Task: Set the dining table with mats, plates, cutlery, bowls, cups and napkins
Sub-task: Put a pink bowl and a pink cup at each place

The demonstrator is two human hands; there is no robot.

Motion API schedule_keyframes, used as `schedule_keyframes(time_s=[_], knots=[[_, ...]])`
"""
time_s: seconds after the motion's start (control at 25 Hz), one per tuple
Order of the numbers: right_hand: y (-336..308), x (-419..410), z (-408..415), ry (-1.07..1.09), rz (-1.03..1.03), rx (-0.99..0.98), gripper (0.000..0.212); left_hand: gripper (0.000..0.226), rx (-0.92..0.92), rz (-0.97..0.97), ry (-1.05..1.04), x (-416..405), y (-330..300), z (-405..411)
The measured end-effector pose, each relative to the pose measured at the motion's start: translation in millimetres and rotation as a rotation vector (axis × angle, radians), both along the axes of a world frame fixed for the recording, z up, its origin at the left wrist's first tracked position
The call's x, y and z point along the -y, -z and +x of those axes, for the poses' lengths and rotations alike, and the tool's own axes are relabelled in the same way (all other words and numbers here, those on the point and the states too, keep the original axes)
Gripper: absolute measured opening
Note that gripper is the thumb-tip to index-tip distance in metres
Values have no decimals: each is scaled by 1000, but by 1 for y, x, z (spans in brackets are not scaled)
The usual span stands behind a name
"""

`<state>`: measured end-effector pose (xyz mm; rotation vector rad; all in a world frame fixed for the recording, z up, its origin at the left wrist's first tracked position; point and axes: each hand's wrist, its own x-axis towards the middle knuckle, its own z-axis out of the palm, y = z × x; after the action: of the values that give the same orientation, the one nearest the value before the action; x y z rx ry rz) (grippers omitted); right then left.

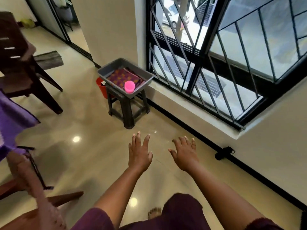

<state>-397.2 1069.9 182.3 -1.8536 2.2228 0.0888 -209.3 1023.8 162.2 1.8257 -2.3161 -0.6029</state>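
Pink cup stands upright in the near corner of a grey plastic tray, touching or just beside the tray's front wall. No brand, label or legible writing shows on cup or tray.

Head view, containers:
- The grey tray sits on a dark plastic stool close to the wall, under the barred window.
- Inside the tray, behind the cup, lies a folded patterned mat, purple with orange motifs. A few thin dark items lie at its right edge; too small to identify.
- A red bucket stands on the floor just behind the stool, partly hidden by it. A small white tag shows near its rim; any text is unreadable. Contents not visible.

Head view, hands:
- Left hand is held out over the tiled floor, palm down, fingers straight and spread. Grip fully open; it has hold of nothing.
- Right hand is beside it, apart from it, palm down, fingers extended and slightly spread. Grip open; nothing held.
- Both hands are well apart from the stool and tray, on the near side of them.

Head view, surroundings:
- A dark wooden chair stands at left.
- A purple cloth hangs at the left edge; what it covers cannot be determined.
- A small black object sits at the base of the wall on the right.
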Motion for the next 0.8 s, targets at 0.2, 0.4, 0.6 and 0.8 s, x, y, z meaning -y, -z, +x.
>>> schedule_keyframes(time_s=[0.2,0.4,0.6,0.8], knots=[[8,100,-25,-169,-3,18,52,70,-78,58,-168,70,14,-28],[13,196,-56,-395,64,-23,54,73,-113,115,-291,174,13,-43],[13,303,-93,-455,51,36,44,75,-200,112,-427,249,5,-50],[18,412,-87,-398,42,70,43,77,-295,169,-512,293,15,-42]])
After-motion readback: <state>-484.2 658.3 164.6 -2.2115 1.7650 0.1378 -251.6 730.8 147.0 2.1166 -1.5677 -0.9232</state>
